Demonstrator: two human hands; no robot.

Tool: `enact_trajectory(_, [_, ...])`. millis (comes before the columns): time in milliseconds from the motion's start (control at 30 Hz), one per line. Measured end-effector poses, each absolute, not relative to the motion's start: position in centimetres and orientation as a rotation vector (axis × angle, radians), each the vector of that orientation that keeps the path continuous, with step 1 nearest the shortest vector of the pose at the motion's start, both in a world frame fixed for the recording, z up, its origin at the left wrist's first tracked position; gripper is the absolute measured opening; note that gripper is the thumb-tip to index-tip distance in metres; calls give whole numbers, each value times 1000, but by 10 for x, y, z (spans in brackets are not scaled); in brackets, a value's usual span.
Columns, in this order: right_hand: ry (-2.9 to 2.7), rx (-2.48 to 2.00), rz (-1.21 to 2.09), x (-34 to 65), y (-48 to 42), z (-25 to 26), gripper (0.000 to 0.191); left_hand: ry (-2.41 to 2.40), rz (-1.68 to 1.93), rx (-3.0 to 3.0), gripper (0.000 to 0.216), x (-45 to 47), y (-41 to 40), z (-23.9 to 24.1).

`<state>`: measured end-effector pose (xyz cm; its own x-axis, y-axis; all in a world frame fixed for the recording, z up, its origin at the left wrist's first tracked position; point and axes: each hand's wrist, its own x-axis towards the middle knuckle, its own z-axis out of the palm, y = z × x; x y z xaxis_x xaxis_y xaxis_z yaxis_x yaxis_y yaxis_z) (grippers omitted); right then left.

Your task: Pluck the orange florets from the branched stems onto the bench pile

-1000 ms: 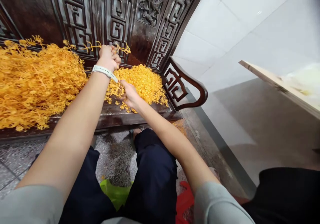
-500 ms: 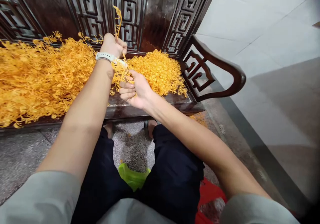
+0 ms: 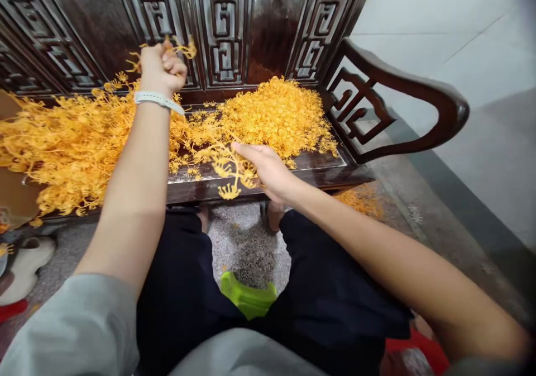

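My left hand (image 3: 159,71), with a pale band at the wrist, is closed in a fist above the back of the left heap. Yellow plastic flower stems (image 3: 184,48) stick out on both sides of it. My right hand (image 3: 271,170) is at the bench's front edge, thumb pressed over a branched yellow plastic flower sprig (image 3: 234,172) with fringed heads; its fingers are partly hidden. Behind it lies a dense heap of small yellow flower heads (image 3: 280,110). Left of my left forearm, a looser pile of yellow stemmed pieces (image 3: 84,141) spreads along the seat.
The dark carved wooden bench (image 3: 268,46) has a curved armrest (image 3: 444,102) at the right. A bright green plastic item (image 3: 249,298) is between my legs. Yellow scraps (image 3: 362,200) lie on the floor at right. A red item (image 3: 419,345) and a pale shoe (image 3: 29,264) sit low.
My hands have moved apart: the left went left and stays closed on stems, the right moved right and toward me with a sprig. The view has shifted left.
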<state>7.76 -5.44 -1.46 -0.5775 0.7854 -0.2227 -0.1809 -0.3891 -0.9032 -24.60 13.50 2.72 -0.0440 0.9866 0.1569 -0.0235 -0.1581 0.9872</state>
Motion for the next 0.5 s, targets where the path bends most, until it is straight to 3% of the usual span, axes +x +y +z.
enact_trajectory(200, [-992, -1029, 1758, 93, -12, -23, 21, 866, 1278, 1092, 21, -154, 130, 41])
enact_trajectory(333, [-1045, -1213, 1716, 90, 1, -42, 10, 876, 1213, 960, 26, -98, 97, 54])
enact_trajectory(500, [-1164, -1316, 1849, 63, -26, -51, 21, 982, 1040, 806, 8, -5, 58, 71])
